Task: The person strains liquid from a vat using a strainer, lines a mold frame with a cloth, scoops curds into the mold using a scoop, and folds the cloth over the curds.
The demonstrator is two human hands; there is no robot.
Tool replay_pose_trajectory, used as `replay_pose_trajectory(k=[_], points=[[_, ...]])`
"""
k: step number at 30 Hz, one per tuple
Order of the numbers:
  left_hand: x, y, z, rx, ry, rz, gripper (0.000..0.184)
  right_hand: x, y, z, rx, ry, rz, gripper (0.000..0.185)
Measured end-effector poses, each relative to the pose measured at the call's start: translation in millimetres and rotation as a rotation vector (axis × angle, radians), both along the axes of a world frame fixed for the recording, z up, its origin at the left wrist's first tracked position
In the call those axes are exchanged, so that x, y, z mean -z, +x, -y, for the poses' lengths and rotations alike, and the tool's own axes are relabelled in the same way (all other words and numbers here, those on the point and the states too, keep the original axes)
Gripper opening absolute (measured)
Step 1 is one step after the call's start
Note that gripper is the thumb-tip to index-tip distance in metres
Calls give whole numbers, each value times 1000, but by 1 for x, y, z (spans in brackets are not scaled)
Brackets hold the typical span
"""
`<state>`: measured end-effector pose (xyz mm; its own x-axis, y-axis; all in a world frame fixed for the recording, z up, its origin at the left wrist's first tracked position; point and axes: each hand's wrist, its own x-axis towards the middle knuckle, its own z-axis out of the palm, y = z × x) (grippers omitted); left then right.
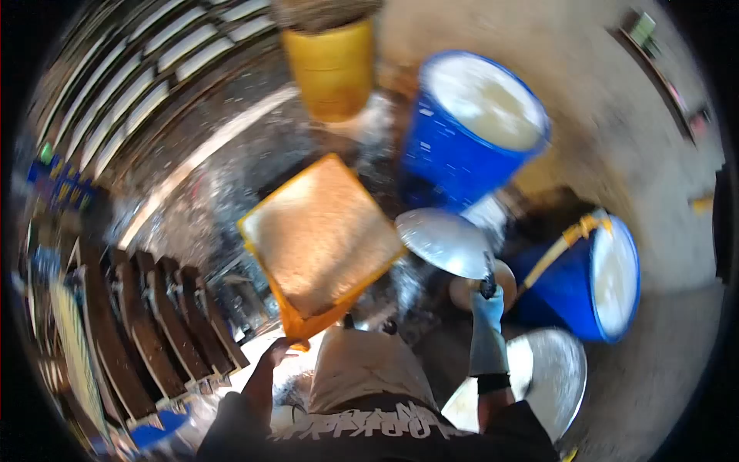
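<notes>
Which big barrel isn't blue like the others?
It's the yellow barrel at the picture's top. The others, the upper blue barrel and the lower blue barrel, match in colour.

Left grip (283, 352) on orange cloth (304, 324), right grip (488, 299) on metal pan (442, 242)

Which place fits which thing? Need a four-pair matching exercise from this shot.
1. Pan
2. Orange cloth
3. Yellow barrel
4. Glove

A. Near the picture's top edge
B. Worn on the right hand
C. At the left hand
D. Held out by the right hand

Pairs: 1-D, 2-C, 3-A, 4-B
</notes>
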<state>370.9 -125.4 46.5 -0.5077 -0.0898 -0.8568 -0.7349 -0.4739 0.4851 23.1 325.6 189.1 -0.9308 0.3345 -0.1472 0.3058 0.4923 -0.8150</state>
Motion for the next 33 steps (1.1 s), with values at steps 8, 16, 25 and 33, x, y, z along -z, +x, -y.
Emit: replay_pose_trajectory(k=[8,16,25,33], points=[[5,22,-30,-487,22,-130,27,-63,104,-204,-229,711,314,23],[-13,24,-24,-250,287,237,20,-27,131,-255,-315,843,400,31],[-28,57,-46,-722,-161,-102,38,-37,75,-163,-376,956,165,41],[-85,82,-75,-596,49,91,22,204,96,67,-71,-506,775,43]])
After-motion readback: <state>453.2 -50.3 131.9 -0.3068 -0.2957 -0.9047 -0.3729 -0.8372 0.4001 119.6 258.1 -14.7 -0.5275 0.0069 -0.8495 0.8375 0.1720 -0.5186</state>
